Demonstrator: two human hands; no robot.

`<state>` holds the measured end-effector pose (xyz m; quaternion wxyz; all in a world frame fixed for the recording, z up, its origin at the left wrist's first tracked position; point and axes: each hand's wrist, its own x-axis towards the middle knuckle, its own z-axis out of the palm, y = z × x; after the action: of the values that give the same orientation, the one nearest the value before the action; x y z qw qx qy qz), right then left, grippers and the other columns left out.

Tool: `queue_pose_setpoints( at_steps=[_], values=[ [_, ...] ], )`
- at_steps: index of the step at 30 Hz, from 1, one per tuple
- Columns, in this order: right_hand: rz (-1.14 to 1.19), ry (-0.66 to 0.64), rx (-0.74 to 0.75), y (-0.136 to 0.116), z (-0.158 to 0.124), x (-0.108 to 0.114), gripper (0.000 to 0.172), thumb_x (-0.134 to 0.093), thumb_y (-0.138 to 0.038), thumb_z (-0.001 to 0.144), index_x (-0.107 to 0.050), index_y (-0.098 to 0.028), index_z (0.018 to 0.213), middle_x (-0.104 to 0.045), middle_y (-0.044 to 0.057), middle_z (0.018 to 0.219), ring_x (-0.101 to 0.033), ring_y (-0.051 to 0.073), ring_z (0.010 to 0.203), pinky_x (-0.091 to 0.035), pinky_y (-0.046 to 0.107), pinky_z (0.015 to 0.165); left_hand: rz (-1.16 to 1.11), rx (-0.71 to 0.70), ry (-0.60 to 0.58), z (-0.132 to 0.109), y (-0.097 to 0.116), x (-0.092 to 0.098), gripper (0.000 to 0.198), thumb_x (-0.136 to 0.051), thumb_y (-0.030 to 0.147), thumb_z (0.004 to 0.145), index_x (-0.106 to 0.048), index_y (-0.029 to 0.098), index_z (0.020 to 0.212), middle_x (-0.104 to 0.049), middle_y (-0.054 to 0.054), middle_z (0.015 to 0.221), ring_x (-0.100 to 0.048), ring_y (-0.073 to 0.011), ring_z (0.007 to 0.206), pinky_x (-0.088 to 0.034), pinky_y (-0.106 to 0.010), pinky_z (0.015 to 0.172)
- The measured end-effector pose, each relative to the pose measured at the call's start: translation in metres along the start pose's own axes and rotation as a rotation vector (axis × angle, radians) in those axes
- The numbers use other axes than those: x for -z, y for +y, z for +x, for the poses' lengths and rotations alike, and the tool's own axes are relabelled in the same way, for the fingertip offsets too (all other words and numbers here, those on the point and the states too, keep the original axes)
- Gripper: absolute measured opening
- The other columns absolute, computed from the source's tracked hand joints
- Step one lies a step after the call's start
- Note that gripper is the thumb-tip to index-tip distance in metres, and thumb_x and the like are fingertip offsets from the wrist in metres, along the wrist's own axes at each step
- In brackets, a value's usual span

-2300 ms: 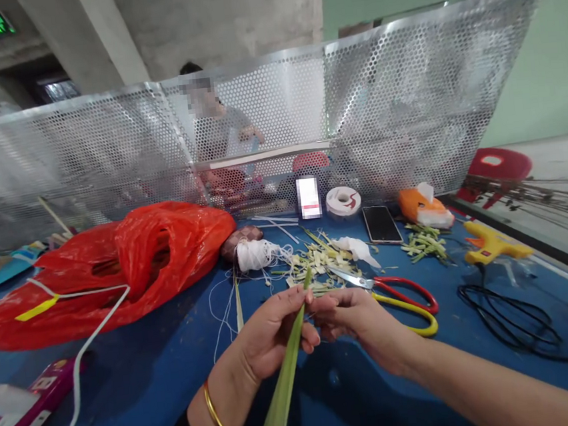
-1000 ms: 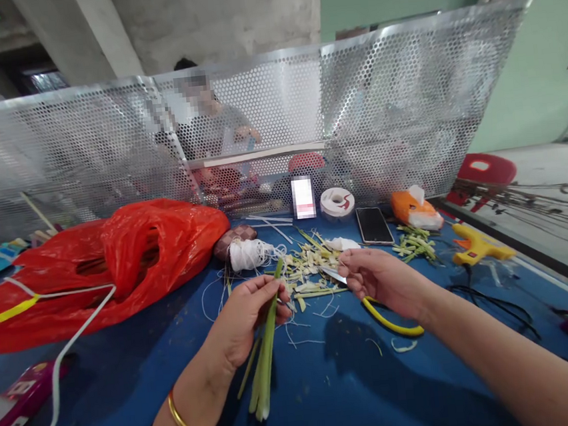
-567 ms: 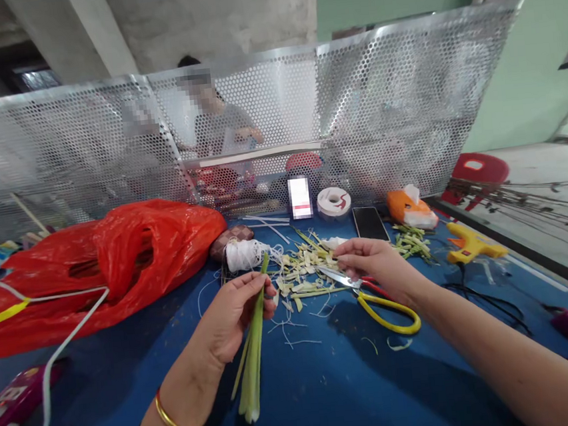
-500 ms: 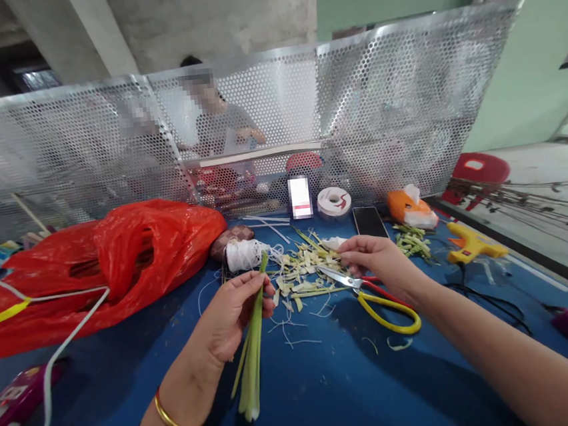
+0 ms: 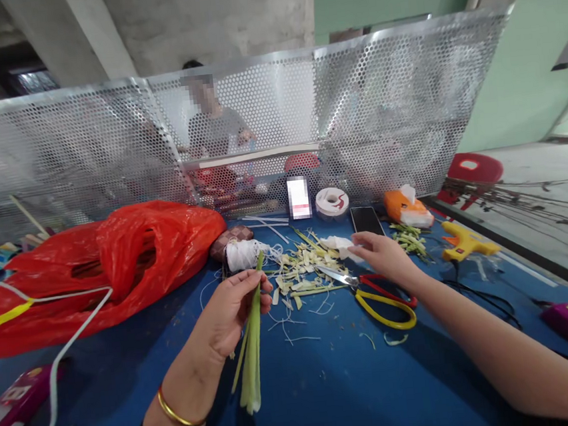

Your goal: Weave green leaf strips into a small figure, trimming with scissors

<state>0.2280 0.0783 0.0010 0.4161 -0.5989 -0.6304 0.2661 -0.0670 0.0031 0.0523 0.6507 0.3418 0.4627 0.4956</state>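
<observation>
The bundle of long green leaf strips (image 5: pixel 251 357) is flat, narrow and smooth, paler at the cut lower ends. It hangs slanted above the blue tabletop (image 5: pixel 332 396), close to the person's front. The left hand (image 5: pixel 233 306) grips it near the top, with thumb and fingers closed around the strips and a gold bangle (image 5: pixel 175 414) on the wrist.

Just beyond lies a loose heap of pale yellow-green cuttings (image 5: pixel 302 271) and thin white threads. A wound white thread spool (image 5: pixel 242 254) sits beside it. The scissors (image 5: pixel 380 297), with steel blades and red and yellow loop handles, lie flat to the right.

The right hand (image 5: pixel 383 255) has left the scissor blades, where it was half a second ago. Its fingertips now reach a crumpled white scrap (image 5: pixel 341 241), though I cannot tell if they pinch it. The left hand's hold is unchanged.
</observation>
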Motion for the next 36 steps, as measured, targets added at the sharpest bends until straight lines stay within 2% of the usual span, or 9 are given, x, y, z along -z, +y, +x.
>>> queue_pose_setpoints(
  at_steps=[3, 5, 10, 13, 20, 23, 27, 31, 36],
  values=[
    [-0.230, 0.046, 0.066, -0.005, -0.004, 0.016, 0.032, -0.067, -0.028, 0.069, -0.066, -0.017, 0.099, -0.065, 0.014, 0.108, -0.060, 0.030, 0.097, -0.041, 0.039, 0.081, 0.015, 0.012, 0.013, 0.003, -0.003, 0.000, 0.009, -0.069, 0.016, 0.077, -0.062, 0.011, 0.078, -0.064, -0.002, 0.067, -0.061, -0.0105, 0.051, -0.053, -0.022, 0.050],
    [-0.399, 0.036, 0.103, -0.011, -0.011, 0.031, 0.025, -0.066, -0.024, 0.069, -0.066, -0.017, 0.093, -0.065, 0.014, 0.103, -0.059, 0.033, 0.099, -0.040, 0.040, 0.082, 0.023, 0.023, 0.025, 0.004, -0.005, -0.001, 0.006, -0.066, 0.014, 0.078, -0.062, 0.011, 0.078, -0.064, -0.002, 0.067, -0.061, -0.0105, 0.050, -0.053, -0.022, 0.050],
    [-0.957, -0.280, 0.210, -0.014, -0.044, 0.046, 0.016, -0.053, -0.029, 0.080, -0.062, -0.017, 0.087, -0.067, 0.011, 0.087, -0.063, 0.028, 0.079, -0.040, 0.034, 0.065, 0.017, 0.017, 0.010, 0.002, -0.003, -0.002, 0.005, -0.063, 0.014, 0.081, -0.062, 0.011, 0.077, -0.063, -0.002, 0.067, -0.061, -0.0103, 0.050, -0.052, -0.021, 0.049],
    [-0.912, -0.402, 0.236, -0.001, -0.060, 0.032, 0.033, -0.051, -0.012, 0.070, -0.060, -0.015, 0.102, -0.067, 0.012, 0.095, -0.064, 0.025, 0.084, -0.040, 0.031, 0.067, 0.022, 0.014, -0.011, -0.001, -0.002, -0.001, 0.005, -0.063, 0.015, 0.081, -0.062, 0.011, 0.077, -0.063, -0.002, 0.067, -0.060, -0.0104, 0.051, -0.052, -0.021, 0.049],
    [-0.887, -0.359, 0.162, 0.009, -0.059, 0.021, 0.067, -0.047, -0.008, 0.068, -0.042, -0.009, 0.135, -0.068, 0.018, 0.102, -0.065, 0.031, 0.085, -0.038, 0.033, 0.063, 0.002, 0.037, -0.008, -0.002, 0.002, -0.003, 0.008, -0.059, 0.012, 0.084, -0.062, 0.010, 0.076, -0.062, -0.003, 0.066, -0.059, -0.0100, 0.049, -0.051, -0.021, 0.047],
    [-0.717, -0.412, 0.069, -0.003, -0.059, 0.042, 0.062, -0.053, -0.020, 0.073, -0.048, -0.018, 0.135, -0.070, 0.011, 0.089, -0.065, 0.028, 0.081, -0.041, 0.033, 0.065, -0.010, 0.049, 0.010, -0.003, 0.005, -0.005, 0.010, -0.058, 0.012, 0.084, -0.062, 0.010, 0.076, -0.062, -0.003, 0.065, -0.059, -0.0098, 0.047, -0.051, -0.020, 0.047],
    [-0.017, -0.534, -0.119, -0.017, -0.069, 0.058, 0.060, -0.059, -0.033, 0.074, -0.050, -0.019, 0.132, -0.061, 0.001, 0.075, -0.053, 0.013, 0.052, -0.039, 0.024, 0.048, -0.017, 0.048, 0.041, -0.004, 0.005, -0.006, 0.011, -0.057, 0.010, 0.085, -0.061, 0.010, 0.075, -0.062, -0.002, 0.064, -0.059, -0.0099, 0.048, -0.050, -0.020, 0.046],
    [0.625, -0.612, -0.263, -0.025, -0.082, 0.043, 0.049, -0.069, -0.031, 0.068, -0.057, -0.019, 0.114, -0.054, -0.004, 0.069, -0.034, 0.003, 0.038, -0.032, 0.018, 0.037, -0.022, 0.037, 0.064, -0.003, 0.002, -0.007, 0.013, -0.054, 0.009, 0.086, -0.062, 0.011, 0.077, -0.062, -0.002, 0.065, -0.060, -0.0097, 0.049, -0.050, -0.019, 0.047],
    [0.917, -0.562, -0.401, -0.029, -0.083, 0.025, 0.027, -0.076, -0.028, 0.069, -0.062, -0.017, 0.089, -0.049, -0.006, 0.057, -0.033, 0.002, 0.039, -0.038, 0.016, 0.039, -0.031, -0.014, 0.109, -0.001, 0.002, -0.005, 0.014, -0.052, 0.009, 0.087, -0.062, 0.011, 0.077, -0.063, -0.002, 0.065, -0.060, -0.0096, 0.049, -0.050, -0.020, 0.046]
  ],
)
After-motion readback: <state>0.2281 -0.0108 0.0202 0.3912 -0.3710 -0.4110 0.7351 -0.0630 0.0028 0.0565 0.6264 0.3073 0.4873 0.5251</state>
